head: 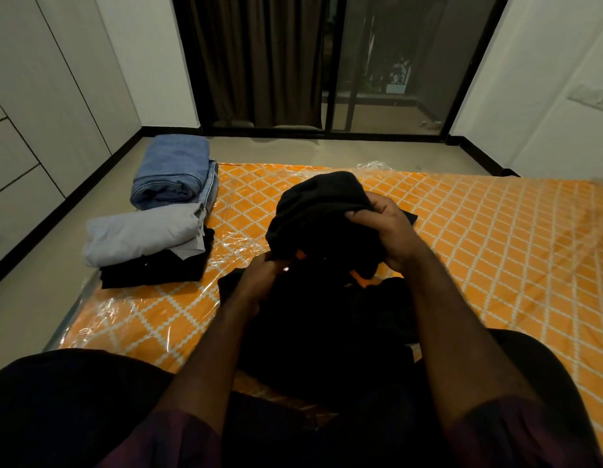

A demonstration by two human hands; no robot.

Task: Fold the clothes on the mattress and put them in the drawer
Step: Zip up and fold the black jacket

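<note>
A black garment (318,214) is bunched up and lifted above the orange patterned mattress (479,251). My right hand (386,233) grips its upper right part, fingers curled into the cloth. My left hand (264,282) pinches its lower left edge. More black cloth (327,319) lies spread on the mattress under my arms. At the mattress's left edge lie folded clothes: blue jeans (173,175) at the back, a light grey garment (145,233) on a folded black one (155,271).
White wardrobe doors and drawer fronts (26,136) line the left wall. Bare floor (33,298) runs between them and the mattress. A dark curtain (259,59) and a glass sliding door (394,69) stand beyond. The mattress wears clear plastic wrap.
</note>
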